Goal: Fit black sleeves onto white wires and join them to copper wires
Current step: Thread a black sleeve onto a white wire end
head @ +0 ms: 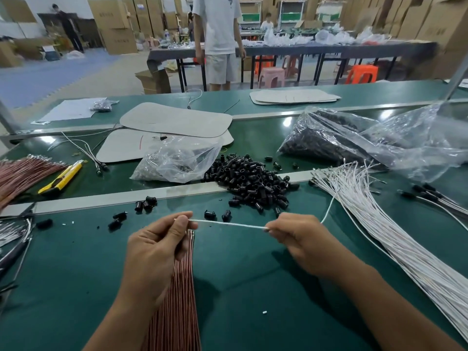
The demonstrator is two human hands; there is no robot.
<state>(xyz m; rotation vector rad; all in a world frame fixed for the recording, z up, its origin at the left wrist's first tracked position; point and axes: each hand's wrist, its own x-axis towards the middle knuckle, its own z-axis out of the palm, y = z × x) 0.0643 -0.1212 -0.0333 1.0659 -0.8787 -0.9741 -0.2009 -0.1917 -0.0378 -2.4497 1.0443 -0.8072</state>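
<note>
White wire [228,224] spans left-right, ends pinched by fingers [182,220] of left hand [154,252] and right hand [301,239]

- Yellow utility knife [62,177], lying at the left of the green bench [253,287].
- Grey flat pads [176,119], overlapping, mid-bench.
- Standing person in white shirt [219,29], beyond the bench.
- Pink stool [271,76] and orange stool [362,74], behind.

both hands [162,252] pinching white wire [228,224]
</note>
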